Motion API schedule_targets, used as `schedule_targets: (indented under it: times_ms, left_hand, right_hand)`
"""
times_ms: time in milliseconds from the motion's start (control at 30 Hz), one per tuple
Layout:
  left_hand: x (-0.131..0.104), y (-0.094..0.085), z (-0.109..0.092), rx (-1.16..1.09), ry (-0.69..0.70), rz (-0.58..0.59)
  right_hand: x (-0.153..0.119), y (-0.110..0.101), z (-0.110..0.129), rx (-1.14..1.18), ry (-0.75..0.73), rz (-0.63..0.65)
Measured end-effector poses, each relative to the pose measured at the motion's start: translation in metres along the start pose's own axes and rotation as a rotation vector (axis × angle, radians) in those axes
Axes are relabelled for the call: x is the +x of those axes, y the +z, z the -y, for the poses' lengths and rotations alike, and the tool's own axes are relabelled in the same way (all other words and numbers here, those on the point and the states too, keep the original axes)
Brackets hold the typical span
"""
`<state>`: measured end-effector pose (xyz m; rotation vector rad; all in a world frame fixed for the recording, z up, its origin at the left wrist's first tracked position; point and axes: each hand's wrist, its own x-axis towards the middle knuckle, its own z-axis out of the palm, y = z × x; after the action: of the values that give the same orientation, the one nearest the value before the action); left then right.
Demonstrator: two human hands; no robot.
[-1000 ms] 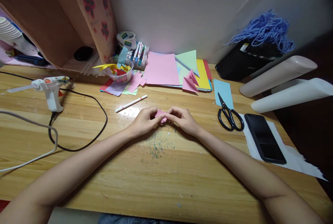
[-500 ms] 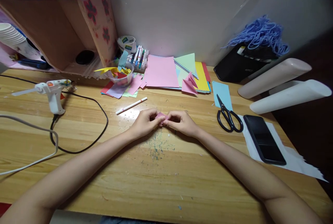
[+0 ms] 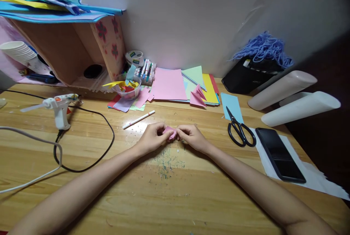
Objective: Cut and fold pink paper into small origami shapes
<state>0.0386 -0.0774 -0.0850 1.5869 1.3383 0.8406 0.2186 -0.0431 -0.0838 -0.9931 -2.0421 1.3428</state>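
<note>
At the centre of the frame, a small folded piece of pink paper [image 3: 170, 132] sits between the two bare hands, just above the light wooden counter [image 3: 153, 206]. The left hand [image 3: 151, 138] has its thumb and fingers nearly closed, gripping the paper from its left side; the right hand [image 3: 193, 138] has its fingers pinched together on the paper's right edge — the gap there is too small to see. A white marker with an orange band [image 3: 139, 120] lies near the left hand, toward the upper left. Black-handled scissors [image 3: 240, 129] lie right of centre, their blades over a light blue paper rectangle [image 3: 231, 104]. Farther right — near the frame's edge — a black smartphone [image 3: 280, 155] rests on a torn white paper sheet [image 3: 319, 180].
</note>
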Motion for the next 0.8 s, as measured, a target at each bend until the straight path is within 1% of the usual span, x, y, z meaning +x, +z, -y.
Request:
schedule_targets:
  times_ms: [100,167,200,267,333,367,433,500,567,600,700,733,767,800]
  left_hand:
    - [-0.001,-0.001,-0.003,0.007,0.009,0.011]
    - [-0.001,-0.003,-0.007,0.031,0.065,0.015]
    - [-0.001,-0.005,-0.008,0.054,0.104,-0.008]
    - [-0.001,-0.009,-0.009,0.102,0.17,-0.091]
    - [0.001,-0.014,-0.008,0.131,0.199,-0.179]
    - [0.002,-0.017,-0.007,0.146,0.211,-0.205]
    - [0.003,-0.02,-0.004,0.204,0.261,-0.212]
    - [0.004,-0.021,-0.002,0.295,0.339,-0.176]
    - [0.004,-0.02,-0.002,0.378,0.407,-0.113]
    - [0.003,-0.019,-0.003,0.41,0.432,-0.075]
    - [0.002,-0.018,-0.006,0.484,0.466,0.022]
    - [0.001,-0.018,-0.008,0.5,0.465,0.043]
    - [0.001,-0.018,-0.009,0.509,0.46,0.056]
    - [0.001,-0.018,-0.009,0.511,0.454,0.065]
  right_hand:
    - [0.0,0.003,-0.003,-0.008,-0.008,-0.037]
    - [0.0,0.003,-0.005,-0.014,-0.008,-0.083]
    - [0.0,0.002,-0.007,-0.032,0.001,-0.127]
    - [0.003,-0.002,-0.01,-0.079,0.023,-0.256]
    - [0.007,-0.009,-0.014,-0.106,0.049,-0.376]
    - [0.009,-0.013,-0.016,-0.115,0.067,-0.411]
    - [0.013,-0.02,-0.02,-0.14,0.093,-0.441]
    - [0.016,-0.026,-0.022,-0.186,0.085,-0.445]
    - [0.017,-0.03,-0.023,-0.287,0.035,-0.501]
    - [0.018,-0.033,-0.024,-0.363,0.001,-0.569]
    - [0.02,-0.041,-0.029,-0.619,-0.087,-0.831]
    - [0.021,-0.044,-0.031,-0.677,-0.098,-0.874]
    - [0.022,-0.047,-0.033,-0.711,-0.103,-0.879]
    - [0.023,-0.049,-0.035,-0.722,-0.11,-0.855]
